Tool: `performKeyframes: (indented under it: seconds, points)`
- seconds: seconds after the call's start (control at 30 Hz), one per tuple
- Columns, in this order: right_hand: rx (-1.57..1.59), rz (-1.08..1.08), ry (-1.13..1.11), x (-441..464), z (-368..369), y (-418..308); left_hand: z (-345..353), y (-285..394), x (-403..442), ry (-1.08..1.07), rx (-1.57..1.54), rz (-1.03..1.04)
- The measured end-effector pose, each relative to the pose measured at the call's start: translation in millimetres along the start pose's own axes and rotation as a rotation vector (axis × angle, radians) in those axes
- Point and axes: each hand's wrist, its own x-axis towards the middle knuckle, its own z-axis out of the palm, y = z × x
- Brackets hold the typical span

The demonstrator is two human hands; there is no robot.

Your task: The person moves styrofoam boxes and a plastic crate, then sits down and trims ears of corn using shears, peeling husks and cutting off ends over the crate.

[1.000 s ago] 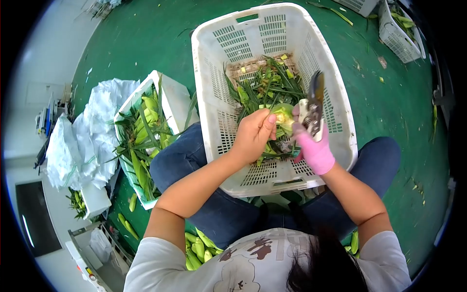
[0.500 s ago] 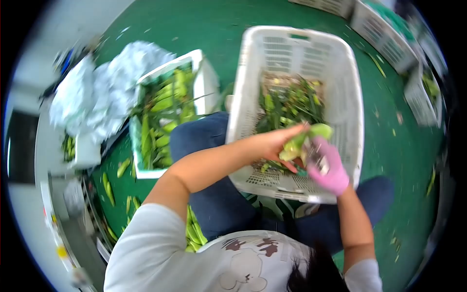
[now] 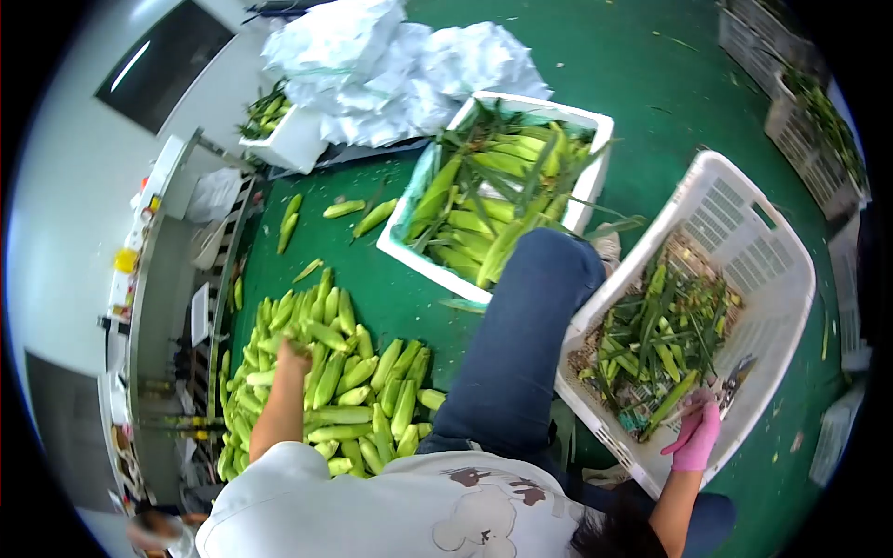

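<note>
My left hand [image 3: 295, 353] reaches out over a large pile of green-husked corn ears [image 3: 339, 372] on the floor at the left. Its fingers are blurred among the ears, so I cannot see whether it still grips one. In its pink glove, my right hand [image 3: 696, 433] is closed on a pair of pruning shears [image 3: 739, 369], blades pointing up and away. It hangs over the near right side of a white plastic crate [image 3: 781, 244]. Cut leaves and husk trimmings [image 3: 656, 349] lie in the bottom of that crate.
A white foam box [image 3: 595, 181] full of leafy corn stands beyond my knee. White plastic sacks [image 3: 400, 74] lie behind it. Loose ears [image 3: 375, 218] are scattered on the green floor. A metal shelf [image 3: 167, 307] runs along the left; more crates [image 3: 805, 130] stand at the right.
My left hand has gone from the crate, where it held an ear of corn, to the pile at the left. The view has turned left. My right hand has stayed by the crate.
</note>
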Motion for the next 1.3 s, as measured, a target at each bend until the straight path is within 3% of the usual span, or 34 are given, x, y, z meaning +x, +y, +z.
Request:
performKeyframes:
  seconds: [0.03,0.07,0.1,0.13,0.17,0.27,0.3,0.37,0.4,0.43,0.47,0.5,0.53,0.57,0.6,0.63,0.67,0.77,0.87,0.93,1.0,1.07,1.13,1.2,1.27,1.3]
  points:
    - [0.0,0.037,-0.059,8.2,-15.4,10.1,-33.7,14.2,-21.8,0.085,-0.135,0.117]
    - [0.0,0.069,-0.113,14.7,-34.2,21.7,-34.1,20.8,-84.1,-0.143,-0.196,0.264]
    - [-0.017,0.079,-0.098,13.6,-30.1,26.3,-84.2,49.0,-12.2,0.137,-0.328,0.444]
    - [-0.042,0.09,-0.081,10.9,-24.7,26.3,-67.1,53.0,-21.3,0.056,-0.361,0.457]
    - [-0.073,0.106,-0.061,8.7,-21.9,25.5,-31.0,58.2,-13.1,0.139,-0.45,0.422]
    - [-0.145,0.143,0.151,7.2,-31.6,40.2,150.7,33.3,-47.8,-0.315,0.046,0.591]
    - [-0.148,0.183,0.136,5.4,-34.4,39.9,230.2,4.4,-102.4,-0.404,0.32,0.762]
    - [-0.216,0.173,0.097,-7.9,-36.6,39.5,351.8,-49.5,-117.4,-0.736,0.701,1.007]
    - [-0.249,0.163,0.081,-14.5,-34.7,38.3,402.5,-84.5,-116.6,-0.753,0.814,0.952]
    - [-0.208,0.156,0.174,-22.5,-24.4,38.3,448.6,-121.8,-99.7,-0.777,0.949,1.457]
    - [-0.218,0.155,0.199,-28.4,-17.8,36.5,485.8,-147.1,-84.3,-0.777,1.2,1.562]
    - [-0.223,0.152,0.221,-36.1,-16.0,35.1,507.8,-165.1,-78.6,-0.685,1.291,1.545]
    - [-0.232,0.151,0.248,-46.3,-23.3,35.2,529.1,-174.1,-79.1,-0.4,1.507,1.289]
    - [-0.195,0.194,0.224,-49.6,-66.9,40.4,539.0,-176.8,-91.2,-0.271,1.571,1.267]
    - [-0.205,0.165,0.228,-55.1,-63.9,36.9,544.3,-179.0,-103.7,-0.142,1.634,1.238]
    - [-0.215,0.138,0.231,-62.8,-54.4,31.7,548.3,-185.6,-101.1,-0.037,1.714,1.337]
    - [-0.223,0.114,0.234,-70.7,-48.6,27.0,552.0,-186.0,-97.9,-0.016,1.816,1.321]
    - [-0.142,0.106,0.264,-69.8,-42.0,27.7,545.2,-154.3,-115.2,-0.293,1.894,1.111]
    - [-0.063,0.139,0.221,-56.8,-15.3,27.4,517.5,-171.5,-55.0,-0.69,1.511,1.158]
    - [-0.073,0.157,0.217,-43.1,16.2,22.2,495.5,-165.8,-116.1,-0.708,1.485,1.168]
    - [-0.18,0.152,-0.013,-38.1,38.4,-0.3,489.5,-168.4,-182.7,-0.798,1.294,1.287]
    - [-0.388,0.115,-0.045,-34.5,61.5,-24.4,500.5,-173.2,-243.9,-1.167,0.928,1.328]
    - [-0.444,0.16,-0.092,-32.6,76.2,-47.5,489.4,-173.3,-367.7,-1.477,0.875,1.322]
    - [-0.59,0.029,-0.207,-27.4,74.3,-57.1,476.7,-191.4,-463.7,-1.648,0.946,1.514]
    - [-0.643,-0.015,-0.226,-31.3,80.4,-74.0,455.3,-224.9,-544.4,-1.744,1.038,1.49]
    - [-0.515,-0.097,-0.256,-30.9,79.9,-74.2,443.4,-247.1,-574.8,-1.815,0.991,1.519]
